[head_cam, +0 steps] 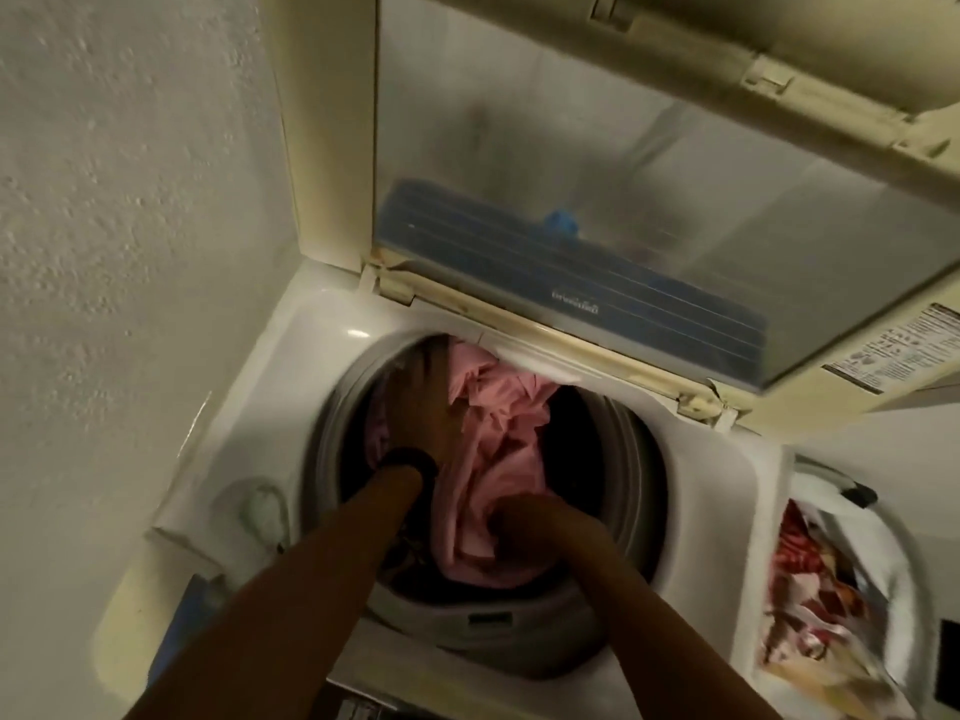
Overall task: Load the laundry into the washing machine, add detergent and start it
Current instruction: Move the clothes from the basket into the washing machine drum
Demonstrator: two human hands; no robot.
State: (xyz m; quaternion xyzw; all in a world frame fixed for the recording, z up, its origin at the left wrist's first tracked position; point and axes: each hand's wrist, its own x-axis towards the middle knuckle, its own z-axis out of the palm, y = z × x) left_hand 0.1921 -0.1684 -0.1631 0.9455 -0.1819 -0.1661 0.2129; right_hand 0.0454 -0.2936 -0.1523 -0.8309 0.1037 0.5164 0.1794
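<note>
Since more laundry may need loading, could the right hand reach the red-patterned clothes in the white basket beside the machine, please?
Probably yes: the right hand is in the drum at the pink cloth, and the red-patterned clothes lie uncovered in the white basket on that same side, with nothing between.

1. I get a single view, the head camera, sitting above the washing machine (696,485) and tipped steeply down into its drum (326,433).
2. It is close in: the drum mouth fills the middle of the frame, and the left forearm (322,563) and right forearm (644,615) enter from the bottom edge.
3. It faces the raised lid (597,200), which takes the upper right; a wall (130,200) fills the left.
4. A laundry basket (883,522) is cut off at the lower right edge.
5. The wide lens bows straight edges, and the centre is motion-blurred.
</note>
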